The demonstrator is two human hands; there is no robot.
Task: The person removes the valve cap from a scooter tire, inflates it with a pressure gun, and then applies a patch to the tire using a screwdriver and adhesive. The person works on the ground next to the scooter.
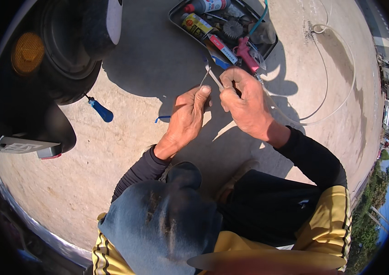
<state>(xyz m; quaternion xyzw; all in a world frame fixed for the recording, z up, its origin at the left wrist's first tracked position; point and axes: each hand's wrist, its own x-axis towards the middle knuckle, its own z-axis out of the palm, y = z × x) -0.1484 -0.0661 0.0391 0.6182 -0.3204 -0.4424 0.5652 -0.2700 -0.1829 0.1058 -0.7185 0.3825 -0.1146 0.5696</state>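
Observation:
My left hand [187, 112] is closed, thumb against forefinger, pinching a thin dark strip [204, 77] that points away from me. Just to its right, my right hand [249, 103] grips a slim pale stick-like tool [215, 78]. The far ends of the two meet or nearly meet; their exact kinds are too small to make out. On the ground beside my left wrist lies a small blue strip [161, 118]. Farther left, a screwdriver with a blue handle [101, 110] has its shaft at the tyre [73, 87].
A motorbike's rear end with an orange reflector [28, 53] and plate [18, 145] fills the left. Beyond my hands, a black tray [172, 19] holds a spray can [196, 25], a bottle [208, 5], a gear [233, 29] and a pink air gun [246, 54]. A pale hose [351, 78] loops at right.

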